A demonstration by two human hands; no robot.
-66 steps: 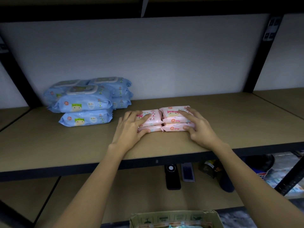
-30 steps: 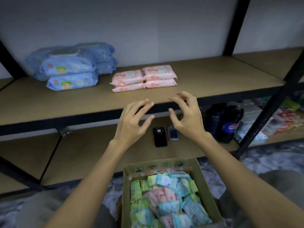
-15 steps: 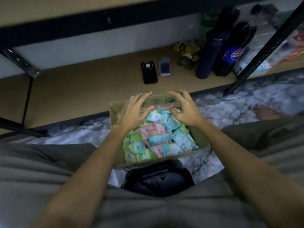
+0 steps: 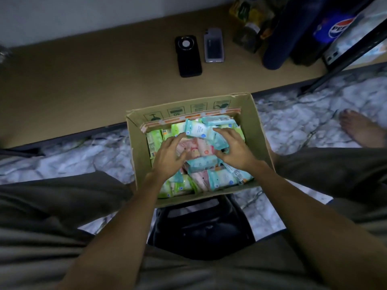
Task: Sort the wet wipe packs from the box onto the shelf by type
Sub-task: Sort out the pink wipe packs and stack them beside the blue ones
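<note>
The left hand [image 4: 169,158] reaches down into the cardboard box [image 4: 258,130], palm down, fingers loosely spread and lightly curled over the packs near the box's middle; whether it actually grips one cannot be told. The right hand [image 4: 234,150] lies just beside it, toward the right wall of the box, fingers spread across a teal pack, thumb tucked toward the pink pack [image 4: 199,148] that shows between the two hands. Whether that thumb pinches anything is not clear either.

The wet wipe packs [image 4: 201,164] fill the box in a loose jumble: teal packs along the far wall and the near right corner, green packs [image 4: 155,141] against the left wall and the near left corner, pink ones in the centre. One teal pack [image 4: 199,129] stands tilted just beyond the fingertips of both hands.

The box sits on the marbled floor [image 4: 79,158] between the person's knees, its far wall touching the front edge of the lowest shelf board [image 4: 94,80]. On that board, well behind the box, a black phone [image 4: 188,56] and a silver phone [image 4: 213,46] lie side by side. Toward the board's right end stand a dark bottle [image 4: 280,40] and a Pepsi bottle [image 4: 337,26]. A black bag [image 4: 201,227] lies at the box's near wall. A bare foot [image 4: 360,130] rests on the floor at right.
</note>
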